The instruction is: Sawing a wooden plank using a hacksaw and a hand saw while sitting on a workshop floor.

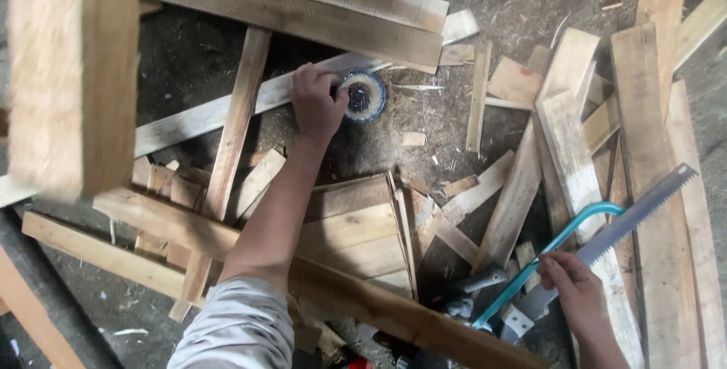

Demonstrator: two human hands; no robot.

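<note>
Fingers of the left hand (316,102) were bunched at a round blue-rimmed tin (363,96) on the dusty floor, right hand (573,287) clenched on a teal-framed toothed handsaw (606,236), which looked ready to snag the loose wooden offcuts (356,236).

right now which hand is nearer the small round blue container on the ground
Left. The left hand touches the round blue container beside it; the right hand is far off, holding the saw.
</note>
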